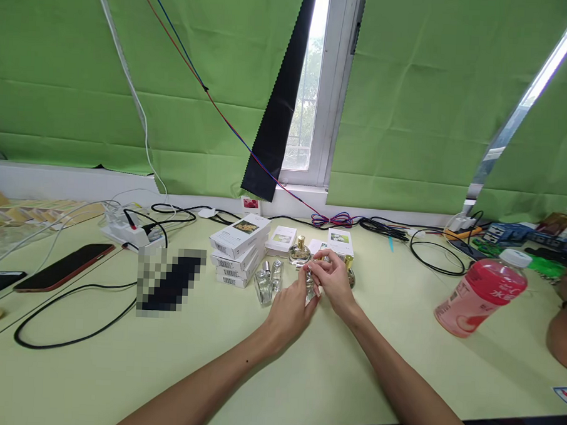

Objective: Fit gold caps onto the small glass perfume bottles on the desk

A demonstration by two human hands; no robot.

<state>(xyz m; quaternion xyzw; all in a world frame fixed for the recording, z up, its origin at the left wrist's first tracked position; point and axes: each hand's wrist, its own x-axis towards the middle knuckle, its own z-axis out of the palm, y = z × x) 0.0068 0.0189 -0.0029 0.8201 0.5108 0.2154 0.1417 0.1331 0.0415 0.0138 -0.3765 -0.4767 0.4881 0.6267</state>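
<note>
My left hand (288, 310) is closed around a small clear glass perfume bottle (310, 287) just above the table. The fingers of my right hand (335, 280) pinch at the top of the same bottle; they hide its upper end. Left of my hands, two slim glass bottles (264, 284) stand close together. Behind them is a rounder perfume bottle with a gold cap (300, 253). Another gold-capped bottle (350, 272) is partly hidden behind my right hand.
White boxes (237, 251) are stacked left of the bottles; more flat boxes (281, 239) lie behind. A pink drink bottle (481, 293) stands to the right. Phones (65, 267), a power strip (135, 231) and cables spread leftward. Another person's arm (564, 334) shows at the right edge.
</note>
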